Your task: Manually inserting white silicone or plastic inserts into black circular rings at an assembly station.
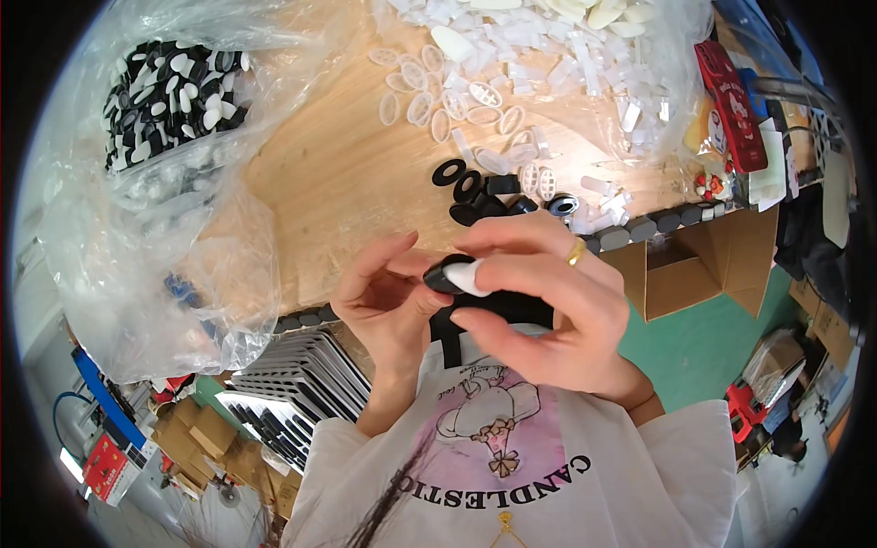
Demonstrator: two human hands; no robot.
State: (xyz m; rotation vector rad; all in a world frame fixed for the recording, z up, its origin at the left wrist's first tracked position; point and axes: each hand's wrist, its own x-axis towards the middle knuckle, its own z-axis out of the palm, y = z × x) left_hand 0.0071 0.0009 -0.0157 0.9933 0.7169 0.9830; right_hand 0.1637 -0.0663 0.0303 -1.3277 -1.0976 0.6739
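Both hands are raised at the near edge of the wooden table [301, 201]. Between their fingertips is a small oval plastic piece [464, 276], black on the left and white on the right. My left hand [382, 294] pinches its black end with thumb and fingers. Fingers of my right hand [562, 301], which wears a gold ring, press on the white part; the thumb sits below. Just beyond the hands lie several black plastic rings [449, 172] and caps. Clear oval frames [440, 125] are scattered farther back, some with a grid inside.
A plastic bag [174, 105] of black and white oval pieces lies at the far left. Translucent white parts [557, 68] pile up at the back right beside a red case [731, 105]. An open cardboard box [694, 265] is below the right edge; stacked trays [292, 388] stand lower left.
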